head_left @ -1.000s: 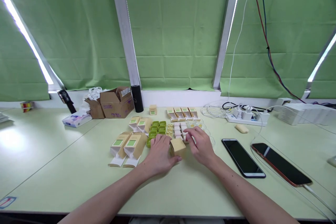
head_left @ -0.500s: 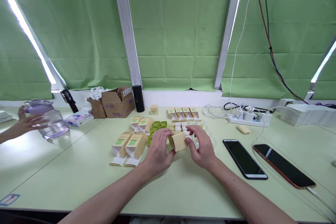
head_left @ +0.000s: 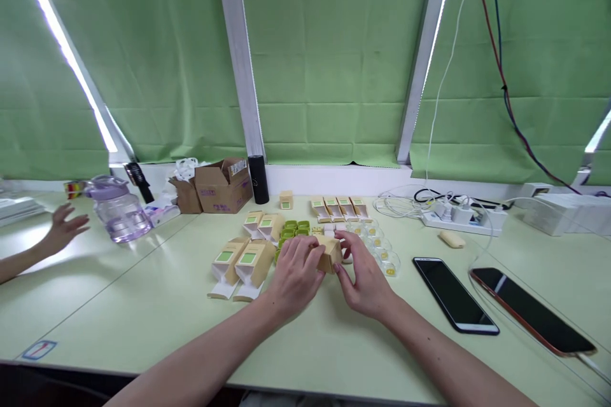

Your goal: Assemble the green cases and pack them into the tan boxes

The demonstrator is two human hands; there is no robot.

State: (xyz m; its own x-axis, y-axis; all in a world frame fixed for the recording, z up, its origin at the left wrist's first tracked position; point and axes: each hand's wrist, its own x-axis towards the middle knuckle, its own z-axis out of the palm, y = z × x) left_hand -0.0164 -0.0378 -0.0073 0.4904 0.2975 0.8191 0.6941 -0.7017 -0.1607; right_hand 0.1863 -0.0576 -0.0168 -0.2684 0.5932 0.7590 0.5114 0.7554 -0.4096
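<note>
Cardboard box (head_left: 329, 257) over desk (head_left: 353, 356), between left hand (head_left: 299, 272) and right hand (head_left: 361, 276); each grip closed on one end. Probably light, stiffish, crushable; best pinched gently at edges.

Rm L of cartons (head_left: 256, 262), phones (head_left: 456, 294) R

I'm facing a row of green blinds (head_left: 334, 57), bright light (head_left: 64, 44) leaking past some edges. My table (head_left: 372, 356)'s pale, kinda shiny far left.

Left hand (head_left: 300, 276) and right hand (head_left: 361, 280) are bare, forearms (head_left: 205, 356) too, tiny mole (head_left: 428, 339) on the right one, greyish clothing (head_left: 286, 401) down low.
</note>
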